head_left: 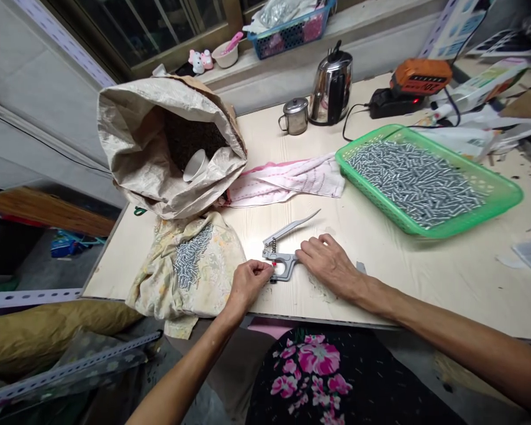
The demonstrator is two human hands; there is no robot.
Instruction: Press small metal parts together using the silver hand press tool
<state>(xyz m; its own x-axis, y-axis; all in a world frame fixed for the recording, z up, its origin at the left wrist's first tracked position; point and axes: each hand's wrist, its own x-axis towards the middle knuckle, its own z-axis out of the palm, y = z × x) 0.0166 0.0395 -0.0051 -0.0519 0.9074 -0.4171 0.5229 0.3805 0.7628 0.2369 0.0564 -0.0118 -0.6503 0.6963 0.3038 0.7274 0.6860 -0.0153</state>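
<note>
A grey metal hand press tool [283,260] lies on the pale table [425,277], its long lever [292,225] raised up and to the right. My left hand [248,283] pinches something small and reddish at the tool's jaw. My right hand [330,262] rests on the tool's lower handle, its fingers curled over it. To the left, a pile of small silver screws [190,262] lies on a flowered cloth [177,289].
A green tray [504,198] of silver screws stands at the right. An open paper sack [128,147] with dark pieces and a white cup [197,165] sits at the back left. A pink cloth [283,180], a kettle [331,85], a metal mug [295,115] and a charger [407,88] lie behind.
</note>
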